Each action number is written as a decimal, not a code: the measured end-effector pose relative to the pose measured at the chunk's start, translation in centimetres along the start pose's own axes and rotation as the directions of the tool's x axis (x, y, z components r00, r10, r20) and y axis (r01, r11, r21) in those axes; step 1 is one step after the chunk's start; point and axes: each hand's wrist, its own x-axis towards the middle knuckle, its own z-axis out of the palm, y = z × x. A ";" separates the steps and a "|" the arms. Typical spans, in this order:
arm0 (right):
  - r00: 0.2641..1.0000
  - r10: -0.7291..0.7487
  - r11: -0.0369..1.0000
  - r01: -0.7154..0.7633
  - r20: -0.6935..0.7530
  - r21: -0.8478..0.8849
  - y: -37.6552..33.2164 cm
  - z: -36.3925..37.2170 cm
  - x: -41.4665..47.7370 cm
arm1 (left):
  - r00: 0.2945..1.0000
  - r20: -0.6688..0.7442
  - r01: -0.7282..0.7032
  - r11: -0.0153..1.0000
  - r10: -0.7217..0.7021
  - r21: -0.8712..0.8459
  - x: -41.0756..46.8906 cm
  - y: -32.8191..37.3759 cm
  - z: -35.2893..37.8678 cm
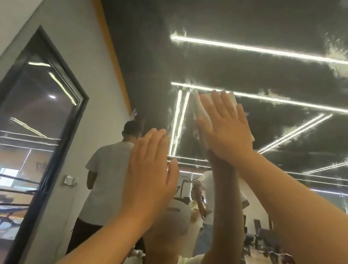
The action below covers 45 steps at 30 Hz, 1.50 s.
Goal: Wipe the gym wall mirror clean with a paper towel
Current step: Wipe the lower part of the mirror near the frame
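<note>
Two bare forearms were stretched up toward the wall mirror [267, 73]. The right hand [225, 130] pressed a white paper towel [233, 97] flat on the glass, high and near the middle, its grip spread with straight fingers. The left hand [151, 173] was lower and to the left, fingers straight and together, holding nothing; whether it touched the glass I could not tell. Whitish smears [345, 65] marked the mirror's upper right.

Both arms raised, both hands flat with straight fingers.
The right hand [225, 128] reaches higher, fingers spread and pressed flat on a folded paper towel [233, 97], its bare forearm stretching up from the lower right. The left hand [151, 173] is lower and to its left, fingers straight and close together, its back toward the camera, forearm rising from below.
</note>
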 end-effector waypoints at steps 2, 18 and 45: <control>0.995 0.100 0.995 -0.100 -0.010 0.004 -0.8 0.0 0.7 | 1.000 -0.005 0.007 1.000 -0.007 -0.004 0.0 0.0 -0.1; 1.000 0.010 1.000 -0.011 -0.023 -0.004 2.6 -1.3 5.7 | 1.000 0.030 0.011 0.999 -0.010 -0.049 0.3 -0.3 -0.4; 0.877 0.457 0.889 -0.454 -0.146 0.058 22.4 -2.6 -15.4 | 1.000 0.005 0.013 1.000 -0.013 0.017 0.2 0.1 -0.3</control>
